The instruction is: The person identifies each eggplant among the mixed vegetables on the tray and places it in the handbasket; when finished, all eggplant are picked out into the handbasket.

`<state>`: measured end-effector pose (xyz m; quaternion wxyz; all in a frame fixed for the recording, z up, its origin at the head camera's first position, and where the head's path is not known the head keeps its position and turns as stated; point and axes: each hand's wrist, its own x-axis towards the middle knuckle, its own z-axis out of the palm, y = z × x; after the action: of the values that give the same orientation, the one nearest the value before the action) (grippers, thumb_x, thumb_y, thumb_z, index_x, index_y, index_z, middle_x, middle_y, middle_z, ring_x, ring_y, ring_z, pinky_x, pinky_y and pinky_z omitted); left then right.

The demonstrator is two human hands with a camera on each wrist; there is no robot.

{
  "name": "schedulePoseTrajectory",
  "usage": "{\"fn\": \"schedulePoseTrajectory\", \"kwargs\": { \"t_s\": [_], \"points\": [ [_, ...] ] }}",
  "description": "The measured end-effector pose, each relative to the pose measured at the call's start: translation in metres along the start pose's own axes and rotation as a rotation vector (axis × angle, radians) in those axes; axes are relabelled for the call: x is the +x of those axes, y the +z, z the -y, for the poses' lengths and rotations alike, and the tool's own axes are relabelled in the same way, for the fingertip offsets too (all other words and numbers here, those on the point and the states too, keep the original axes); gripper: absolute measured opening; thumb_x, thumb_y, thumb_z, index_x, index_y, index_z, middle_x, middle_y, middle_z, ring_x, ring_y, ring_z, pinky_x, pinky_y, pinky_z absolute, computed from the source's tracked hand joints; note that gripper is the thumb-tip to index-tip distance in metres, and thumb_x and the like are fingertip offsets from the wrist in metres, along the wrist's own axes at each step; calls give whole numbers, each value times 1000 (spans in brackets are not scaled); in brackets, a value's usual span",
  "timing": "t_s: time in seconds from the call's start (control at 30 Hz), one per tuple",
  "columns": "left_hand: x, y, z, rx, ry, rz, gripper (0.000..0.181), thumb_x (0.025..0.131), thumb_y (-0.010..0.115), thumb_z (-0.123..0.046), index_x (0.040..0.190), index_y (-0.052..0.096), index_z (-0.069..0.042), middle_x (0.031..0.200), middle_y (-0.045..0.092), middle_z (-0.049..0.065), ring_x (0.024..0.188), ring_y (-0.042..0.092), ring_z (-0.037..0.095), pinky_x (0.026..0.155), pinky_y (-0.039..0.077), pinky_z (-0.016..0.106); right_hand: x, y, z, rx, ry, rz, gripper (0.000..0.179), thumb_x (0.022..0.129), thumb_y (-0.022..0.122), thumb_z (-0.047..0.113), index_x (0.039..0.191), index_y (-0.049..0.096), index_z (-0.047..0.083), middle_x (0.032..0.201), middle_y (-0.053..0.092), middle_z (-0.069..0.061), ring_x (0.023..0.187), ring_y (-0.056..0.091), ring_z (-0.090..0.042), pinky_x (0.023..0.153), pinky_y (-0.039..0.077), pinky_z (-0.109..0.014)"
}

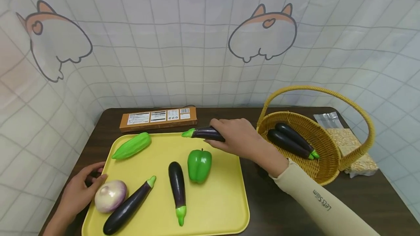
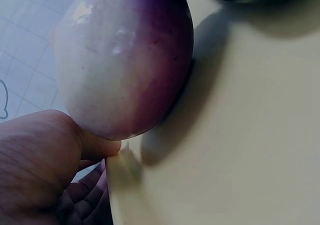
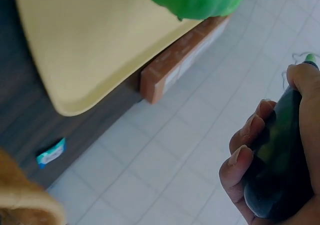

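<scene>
Glossy dark-purple eggplant with a bright green stem end [image 1: 208, 133] sits in the grasp of the person's right hand [image 1: 239, 134], fingers curled round its thicker part, stem pointing left, apparently raised above the tray's far rim. Beneath all spreads a dark wood-grain table [image 1: 265, 207]. On it lies a broad yellow rounded-corner tray [image 1: 213, 207], its left rim pinched by the left hand [image 1: 78, 190]. To the right stands a golden wicker basket with a hoop handle [image 1: 306, 119], two dark eggplants [image 1: 290, 144] inside. Behind the tray rests a long brown cardboard box [image 1: 159, 119]. On the tray are two more purple eggplants [image 1: 177, 185], a ridged, tapering green vegetable [image 1: 132, 146], a white-and-purple onion [image 1: 111, 196] and a shiny green bell pepper [image 1: 199, 165].

Good handling seems to call for a snug but light grip, since smooth skin may slip; enough height would spare the nearby pepper a knock, and a steady left hand should stop the tray sliding.
</scene>
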<state>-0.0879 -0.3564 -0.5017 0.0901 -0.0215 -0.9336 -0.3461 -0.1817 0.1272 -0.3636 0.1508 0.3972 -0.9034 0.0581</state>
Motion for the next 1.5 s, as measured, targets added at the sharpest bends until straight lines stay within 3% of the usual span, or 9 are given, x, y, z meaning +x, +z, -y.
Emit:
{"fn": "schedulePoseTrajectory", "kwargs": {
  "t_s": [0.2, 0.53, 0.77, 1.0, 1.5],
  "points": [
    [0, 3, 1, -6, 1, -4, 41, 100, 77, -17, 136, 66, -2, 112, 69, 11, 81, 58, 2, 66, 41, 23, -28, -8, -23, -9, 59, 33, 38, 98, 77, 45, 109, 62, 12, 73, 56, 6, 54, 47, -11, 46, 38, -29],
    [0, 1, 1, 7, -6, -11, 42, 100, 77, -19, 137, 66, -3, 113, 69, 11, 82, 57, 1, 66, 41, 24, -76, -23, -64, -6, 252, 100, 36, 96, 79, 43, 104, 59, 13, 75, 58, 4, 57, 51, -13, 49, 44, -34],
    [-1, 1, 2, 7, 0, -18, 41, 100, 77, -18, 136, 66, -2, 114, 69, 11, 82, 57, 1, 67, 40, 21, -101, -28, -85, 3, 312, 76, 33, 96, 80, 37, 103, 61, 12, 73, 56, 5, 55, 48, -14, 49, 41, -36],
    [-1, 2, 2, 11, -7, -15, 41, 101, 76, -21, 137, 66, -3, 113, 69, 12, 83, 58, 1, 68, 41, 22, -124, -24, -99, 15, 385, 130, 35, 98, 77, 41, 99, 57, 12, 70, 51, 4, 54, 45, -14, 47, 38, -35],
    [-1, 1, 3, 10, -14, -9, 42, 101, 76, -22, 137, 66, -3, 113, 69, 12, 83, 58, 0, 68, 41, 22, -139, -18, -119, 49, 499, 313, 41, 100, 75, 44, 105, 60, 6, 74, 56, -2, 59, 51, -18, 51, 41, -39]
  ]
}}
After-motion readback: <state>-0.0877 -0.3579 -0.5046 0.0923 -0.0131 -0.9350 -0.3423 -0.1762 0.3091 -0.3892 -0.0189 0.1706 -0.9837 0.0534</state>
